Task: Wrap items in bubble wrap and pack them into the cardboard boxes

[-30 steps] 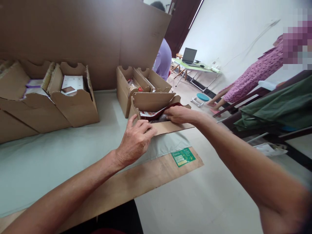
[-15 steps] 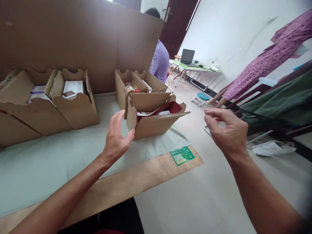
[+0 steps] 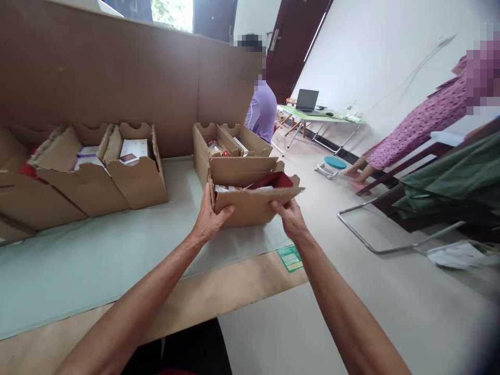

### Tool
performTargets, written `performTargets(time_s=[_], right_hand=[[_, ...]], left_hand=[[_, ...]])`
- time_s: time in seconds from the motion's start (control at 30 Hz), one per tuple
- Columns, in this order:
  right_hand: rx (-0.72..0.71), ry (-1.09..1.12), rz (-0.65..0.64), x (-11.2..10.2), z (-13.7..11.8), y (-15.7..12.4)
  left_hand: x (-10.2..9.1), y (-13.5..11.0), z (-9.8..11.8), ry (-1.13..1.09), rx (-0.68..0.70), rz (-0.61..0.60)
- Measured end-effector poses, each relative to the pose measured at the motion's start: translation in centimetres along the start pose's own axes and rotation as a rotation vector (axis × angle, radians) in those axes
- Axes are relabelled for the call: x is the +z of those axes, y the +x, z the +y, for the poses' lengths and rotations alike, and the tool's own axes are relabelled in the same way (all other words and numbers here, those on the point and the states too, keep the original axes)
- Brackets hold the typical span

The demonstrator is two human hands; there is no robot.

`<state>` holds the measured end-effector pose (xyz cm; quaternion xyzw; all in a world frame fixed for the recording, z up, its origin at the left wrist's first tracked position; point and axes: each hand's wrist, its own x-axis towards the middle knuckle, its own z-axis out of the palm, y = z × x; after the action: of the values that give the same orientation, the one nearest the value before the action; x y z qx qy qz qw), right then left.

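Hands (image 3: 206,221) (image 3: 291,217), two, holding one cardboard box (image 3: 250,209)

I hold the box (image 3: 250,209), brown cardboard, open-topped, roughly upright before me, its near wall splayed out at the right. Inside, a dark red piece (image 3: 279,179) sits rightward, white printed packaging (image 3: 226,188) leftward.

Bench (image 3: 117,255) open between box row (image 3: 142,182) at left and front box (image 3: 251,212) — lane runs back to cardboard panel (image 3: 156,99), which blocks farther reach. Rear boxes (image 3: 201,152) crowd front box's far side. Past bench's right end — free air over floor (image 3: 336,281).
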<state>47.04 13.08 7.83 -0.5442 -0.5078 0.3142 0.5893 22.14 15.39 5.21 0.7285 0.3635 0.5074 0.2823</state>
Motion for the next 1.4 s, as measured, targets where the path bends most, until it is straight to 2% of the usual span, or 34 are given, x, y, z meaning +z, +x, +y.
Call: performTargets(time_s=[0.1, 0.2, 0.27, 0.37, 0.47, 0.53, 0.6, 0.7, 0.77, 0.83, 0.9, 0.97, 1.07, 1.13, 1.2, 1.3, 1.37, 1.4], right_hand=[[-0.032, 0.003, 0.047, 0.6, -0.8, -4.4], [-0.029, -0.010, 0.008, 2.2, -2.4, -9.1], [-0.018, -0.014, -0.061, 4.5, -3.8, -11.5], [-0.004, 0.028, -0.224, 9.7, -6.0, -13.1], [-0.016, 0.114, -0.390, 15.1, -8.0, -12.3], [-0.035, 0.154, -0.412, 17.1, -8.9, -11.2], [-0.055, 0.149, -0.350, 16.9, -9.2, -10.4], [-0.085, 0.058, -0.179, 12.8, -8.8, -11.0], [-0.096, -0.021, -0.054, 9.3, -8.2, -12.7], [-0.079, -0.119, 0.004, 7.2, -7.7, -14.7], [-0.053, -0.152, -0.038, 7.8, -7.5, -16.1], [-0.055, -0.087, -0.140, 10.7, -7.8, -16.2], [-0.121, 0.082, -0.263, 15.7, -8.7, -14.3], [-0.148, 0.129, -0.285, 16.8, -8.7, -13.1], [-0.145, 0.117, -0.244, 15.5, -8.1, -12.9], [-0.129, 0.095, -0.122, 11.5, -6.4, -14.7], [-0.111, 0.081, -0.110, 10.3, -5.7, -16.4], [-0.098, 0.073, -0.146, 10.6, -5.5, -17.0]], left_hand=[[-2.0, -2.9, 2.8, -0.190, -0.145, 0.054], [-5.4, -7.7, 5.4, -0.213, -0.295, 0.082], [-8.5, -11.2, 6.6, -0.136, -0.424, 0.119], [-13.9, -14.9, 7.6, -0.027, -0.583, 0.234], [-18.7, -15.1, 8.4, 0.037, -0.587, 0.389], [-20.3, -13.5, 8.8, 0.044, -0.524, 0.456], [-20.2, -11.7, 9.1, -0.002, -0.462, 0.426], [-17.0, -10.6, 9.1, -0.118, -0.357, 0.297], [-14.4, -11.6, 9.1, -0.180, -0.310, 0.233], [-12.9, -13.6, 9.2, -0.219, -0.345, 0.210], [-13.4, -15.7, 9.2, -0.212, -0.431, 0.229], [-15.7, -16.7, 9.2, -0.129, -0.512, 0.276], [-19.6, -15.7, 9.4, 0.048, -0.516, 0.411], [-20.3, -14.3, 9.5, 0.086, -0.469, 0.481], [-18.9, -13.6, 9.5, 0.055, -0.435, 0.464], [-15.7, -14.4, 9.1, -0.007, -0.437, 0.334], [-15.1, -15.9, 8.5, 0.001, -0.474, 0.289], [-15.5, -16.8, 8.0, 0.033, -0.501, 0.287]])
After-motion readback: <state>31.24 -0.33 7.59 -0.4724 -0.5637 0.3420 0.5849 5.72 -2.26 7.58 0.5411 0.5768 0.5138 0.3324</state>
